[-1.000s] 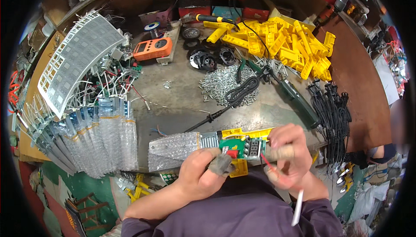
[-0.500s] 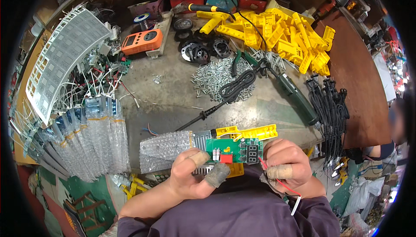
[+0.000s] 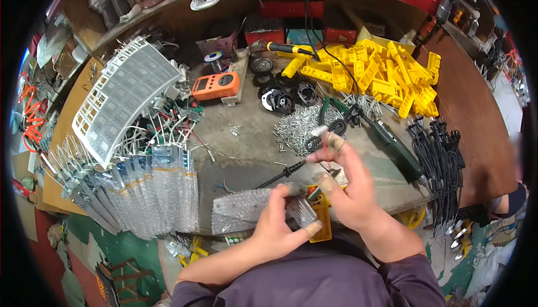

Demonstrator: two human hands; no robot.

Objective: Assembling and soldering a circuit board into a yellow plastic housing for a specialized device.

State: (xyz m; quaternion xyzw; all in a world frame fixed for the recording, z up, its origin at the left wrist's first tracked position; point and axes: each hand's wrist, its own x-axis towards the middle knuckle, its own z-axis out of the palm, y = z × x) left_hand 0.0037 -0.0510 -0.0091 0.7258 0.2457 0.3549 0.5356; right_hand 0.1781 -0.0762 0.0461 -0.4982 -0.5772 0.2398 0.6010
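My left hand (image 3: 283,214) is closed around a circuit board with a finned metal heat sink (image 3: 302,211), now tilted so that its green face and display are hidden. Just right of it, my right hand (image 3: 353,189) pinches thin wires, of which a red wire (image 3: 325,149) runs up to a small white plug (image 3: 319,131) above the fingers. Under and between the hands lies a yellow plastic casing half (image 3: 320,225), partly covered. Bubble wrap (image 3: 238,211) lies on the bench beside my left hand, and a black power cord (image 3: 286,171) passes behind both hands.
Bubble-wrapped boards (image 3: 151,189) and a printed label sheet (image 3: 126,99) fill the left. An orange multimeter (image 3: 216,85), screws (image 3: 297,130) and a yellow casing pile (image 3: 381,74) stand farther back. A dark green electric screwdriver (image 3: 395,150) and black cords (image 3: 437,161) lie right.
The board has turned from face-up to tilted, showing its heat sink. My right hand has risen away from the board's right end, lifting the wire and white plug. The view has shifted.
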